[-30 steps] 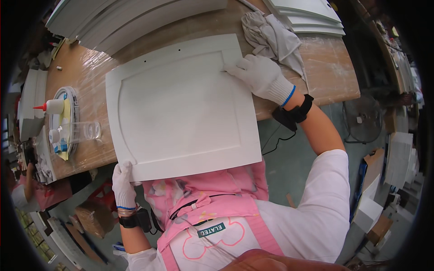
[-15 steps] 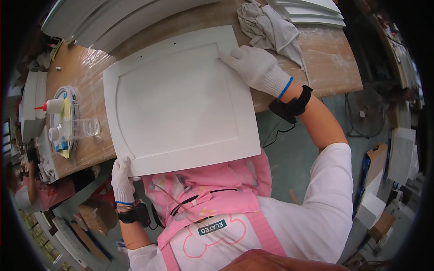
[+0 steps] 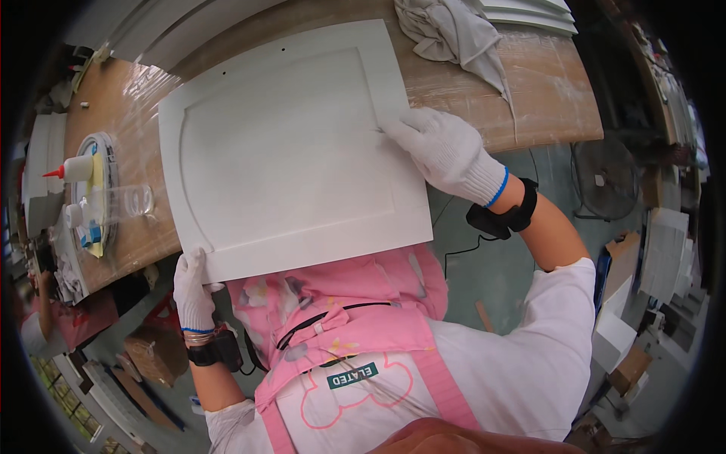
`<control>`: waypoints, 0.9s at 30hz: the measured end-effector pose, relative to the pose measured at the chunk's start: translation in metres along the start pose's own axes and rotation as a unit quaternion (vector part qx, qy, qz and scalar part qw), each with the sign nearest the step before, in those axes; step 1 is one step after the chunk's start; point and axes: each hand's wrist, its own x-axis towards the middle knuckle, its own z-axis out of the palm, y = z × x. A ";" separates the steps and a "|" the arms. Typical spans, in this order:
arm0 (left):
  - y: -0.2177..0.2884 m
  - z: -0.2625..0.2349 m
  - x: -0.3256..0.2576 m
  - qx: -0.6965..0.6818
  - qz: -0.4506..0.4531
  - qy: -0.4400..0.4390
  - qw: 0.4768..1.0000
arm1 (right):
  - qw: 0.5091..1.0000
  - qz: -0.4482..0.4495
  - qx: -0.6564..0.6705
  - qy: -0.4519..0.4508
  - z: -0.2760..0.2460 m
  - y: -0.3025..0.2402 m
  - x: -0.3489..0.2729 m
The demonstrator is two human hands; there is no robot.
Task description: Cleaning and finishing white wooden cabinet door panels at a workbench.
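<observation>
A white cabinet door panel (image 3: pixel 283 151) with a recessed, curve-edged centre rests partly on the table, its near edge over my lap. Two small dark holes show near its far edge. My left hand (image 3: pixel 194 291), in a white knit glove, grips the panel's near left corner, thumb beneath. My right hand (image 3: pixel 445 153), gloved the same way, is closed, its fingertips at the right inner edge of the recess. A tiny dark tip shows at those fingertips; what they pinch is too small to make out.
The table (image 3: pixel 544 91) is covered in clear film. At left, a white bottle with a red tip (image 3: pixel 76 169) and a clear cup (image 3: pixel 139 200) lie on a round lid. A grey cloth (image 3: pixel 454 38) lies beyond my right hand. A fan (image 3: pixel 605 178) stands at right.
My right hand has slid toward me along the recess's right inner edge, from near its far corner. My left hand keeps its grip on the near left corner. The whole view has shifted slightly.
</observation>
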 end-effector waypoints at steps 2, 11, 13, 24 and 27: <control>0.000 0.001 0.000 -0.005 0.000 -0.002 1.000 | 0.996 0.033 -0.018 0.082 0.006 0.005 0.010; 0.000 0.001 -0.004 0.029 -0.003 0.022 0.999 | 0.987 -0.119 -0.019 -0.109 -0.006 -0.034 -0.060; -0.006 -0.003 0.003 0.020 -0.018 0.003 1.000 | 0.989 -0.109 -0.009 -0.104 -0.003 -0.035 -0.062; 0.003 0.003 -0.005 0.031 0.000 0.022 0.999 | 0.990 -0.079 0.014 -0.119 -0.011 -0.042 -0.069; 0.003 0.005 -0.003 0.031 0.000 0.022 0.999 | 0.988 -0.070 0.091 -0.101 -0.007 -0.039 -0.069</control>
